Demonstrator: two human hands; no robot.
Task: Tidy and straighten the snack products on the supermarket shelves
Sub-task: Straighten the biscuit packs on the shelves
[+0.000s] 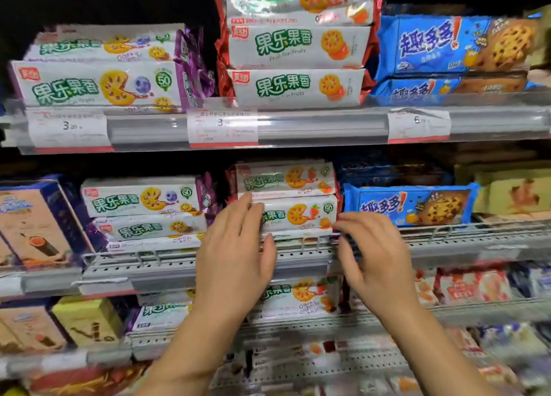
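— Squaring up the red-ended biscuit packs (298, 214) on the middle shelf (477, 240), is that the step here?

— Looks like it. They sit in a short stack behind the wire front rail (155, 255), between the purple-ended packs (143, 205) and the blue cookie pack (414, 205).

— What are the hands doing?

— The left hand (235, 258) lies flat, fingers straight, against the left part of the stack's front, grasping nothing. The right hand (372, 252) has its fingers bent at the stack's lower right corner; whether the grip has closed on the wrapper edge or only touches it, I cannot tell.

— How would these packs handle?

— My guess is light, with a slick, glossy film that slides easily, one pack over another. The crimped ends are soft and would crumple, and the biscuits inside likely crack if squeezed.

— So where to take hold?

— On the long flat faces and firm sides, with open palms pushing evenly, not by the frilled ends.
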